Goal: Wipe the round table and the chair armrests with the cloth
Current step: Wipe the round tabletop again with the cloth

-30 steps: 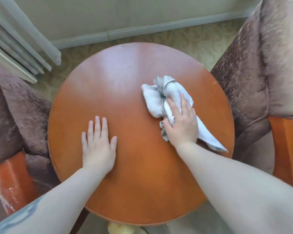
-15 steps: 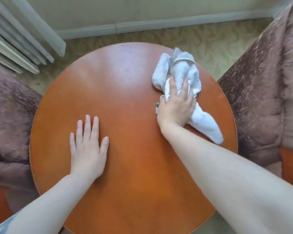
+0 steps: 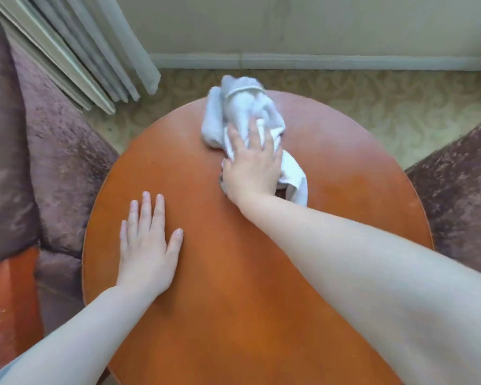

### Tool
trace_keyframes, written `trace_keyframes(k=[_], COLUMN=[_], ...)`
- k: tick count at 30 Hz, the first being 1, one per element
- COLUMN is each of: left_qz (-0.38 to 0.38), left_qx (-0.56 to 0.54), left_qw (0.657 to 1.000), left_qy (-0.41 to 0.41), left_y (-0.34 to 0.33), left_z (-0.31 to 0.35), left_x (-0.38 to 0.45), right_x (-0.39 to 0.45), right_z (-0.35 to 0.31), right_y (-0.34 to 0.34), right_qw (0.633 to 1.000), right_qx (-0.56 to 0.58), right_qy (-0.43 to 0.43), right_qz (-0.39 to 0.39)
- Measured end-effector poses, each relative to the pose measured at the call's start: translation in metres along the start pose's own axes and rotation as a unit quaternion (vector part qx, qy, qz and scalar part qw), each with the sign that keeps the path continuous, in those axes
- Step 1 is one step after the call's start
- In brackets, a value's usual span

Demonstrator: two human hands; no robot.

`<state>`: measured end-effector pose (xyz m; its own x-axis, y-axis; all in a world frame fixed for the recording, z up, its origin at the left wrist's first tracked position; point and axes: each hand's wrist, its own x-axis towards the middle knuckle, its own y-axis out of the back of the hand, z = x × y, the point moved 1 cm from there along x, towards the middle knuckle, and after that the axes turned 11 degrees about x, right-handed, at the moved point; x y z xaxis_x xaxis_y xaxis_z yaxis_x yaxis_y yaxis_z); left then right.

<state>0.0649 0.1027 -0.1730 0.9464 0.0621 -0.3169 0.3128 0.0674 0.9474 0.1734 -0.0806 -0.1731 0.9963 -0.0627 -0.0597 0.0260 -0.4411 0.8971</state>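
One cloth [image 3: 240, 107] (under right hand [image 3: 252, 169]), one table [image 3: 233, 301].

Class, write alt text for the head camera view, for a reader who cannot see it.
Seen from above, a person's right hand presses a crumpled white cloth onto the far edge of a round wooden table, while the left hand rests flat on it nearer the viewer. Plush brown armchairs stand on either side.

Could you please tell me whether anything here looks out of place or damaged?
Only slightly: the crumpled white cloth under the right hand seems to overhang the round orange wooden table's far rim. Nothing spilled.
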Motion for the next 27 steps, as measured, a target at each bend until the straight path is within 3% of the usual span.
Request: trace_keyframes(k=[1, 2, 3, 4, 5, 6, 8, 9, 10, 11, 13, 15, 16, 17, 18, 20, 21, 22, 23, 24, 25, 27], left_qz=[-0.005, -0.001, 0.007, 0.006, -0.003, -0.010, -0.034, -0.032, -0.011, 0.010, 0.013, 0.083, 0.083, 0.071, 0.049, 0.020, 0.012, 0.000, -0.004, -0.006, -0.006, -0.010], left_qx=[0.001, -0.006, -0.012, -0.014, -0.016, -0.016, -0.039, -0.065, -0.107, -0.139, -0.220, -0.236, -0.247, -0.261, -0.250, -0.190, -0.159, -0.128, -0.101, -0.080, -0.066, -0.043], left_qw=[1.000, 1.000, 1.000, 1.000, 1.000, 1.000, 0.999, 0.997, 0.994, 0.990, 0.975, 0.968, 0.964, 0.961, 0.967, 0.981, 0.986, 0.990, 0.993, 0.994, 0.994, 0.992], left_qy=[0.003, 0.003, -0.001, -0.008, -0.017, -0.022, 0.002, 0.019, 0.018, 0.014, 0.025, 0.034, 0.048, 0.050, 0.029, -0.041, -0.056, -0.064, -0.069, -0.076, -0.088, -0.118], left_y=[0.001, 0.001, 0.000, -0.002, -0.004, -0.005, -0.008, -0.007, -0.007, -0.002, 0.010, 0.002, 0.002, 0.001, 0.001, -0.007, -0.006, -0.009, -0.011, -0.015, -0.019, -0.025], left_z=[-0.005, -0.009, -0.014, -0.022, -0.031, -0.039, -0.052, -0.044, -0.030, -0.008, 0.012, -0.022, -0.047, -0.071, -0.077, -0.069, -0.056, -0.047, -0.040, -0.039, -0.037, -0.033], left_x=[-0.003, -0.005, -0.007, -0.015, -0.028, -0.041, -0.066, -0.064, -0.052, -0.033, -0.017, -0.035, -0.050, -0.072, -0.082, -0.087, -0.083, -0.082, -0.085, -0.088, -0.091, -0.094], right_x=[-0.013, -0.014, -0.005, 0.008, 0.019, 0.026, 0.014, -0.005, -0.032, -0.062, -0.126, -0.172, -0.179, -0.182, -0.186, -0.203, -0.217, -0.235, -0.254, -0.273, -0.293, -0.328], right_z=[-0.001, 0.009, 0.016, 0.022, 0.027, 0.024, -0.011, -0.038, -0.062, -0.079, -0.074, -0.023, 0.008, 0.035, 0.054, 0.062, 0.047, 0.023, -0.003, -0.024, -0.033, -0.015], right_y=[-0.006, 0.001, 0.016, 0.025, 0.026, 0.021, -0.001, -0.016, -0.030, -0.042, -0.047, -0.028, -0.014, -0.001, 0.011, 0.018, 0.010, -0.004, -0.019, -0.030, -0.037, -0.031], right_qw=[0.981, 0.920, 0.854, 0.807, 0.805, 0.845, 0.964, 0.992, 0.998, 0.997, 0.965, 0.853, 0.799, 0.787, 0.831, 0.969, 0.996, 0.992, 0.982, 0.979, 0.986, 0.998], right_qx=[-0.040, -0.060, -0.069, -0.097, -0.122, -0.129, -0.059, -0.008, 0.029, 0.054, 0.024, -0.021, -0.039, -0.050, -0.047, 0.002, 0.028, 0.048, 0.058, 0.069, 0.068, 0.030], right_qy=[0.185, 0.366, 0.475, 0.530, 0.527, 0.473, 0.237, 0.116, 0.047, 0.044, 0.244, 0.488, 0.556, 0.568, 0.511, 0.241, 0.079, -0.052, -0.126, -0.144, -0.108, 0.055], right_qz=[-0.054, -0.127, -0.201, -0.241, -0.244, -0.213, -0.105, -0.053, -0.021, -0.016, -0.097, -0.187, -0.224, -0.235, -0.215, -0.063, 0.031, 0.100, 0.130, 0.130, 0.108, 0.028])
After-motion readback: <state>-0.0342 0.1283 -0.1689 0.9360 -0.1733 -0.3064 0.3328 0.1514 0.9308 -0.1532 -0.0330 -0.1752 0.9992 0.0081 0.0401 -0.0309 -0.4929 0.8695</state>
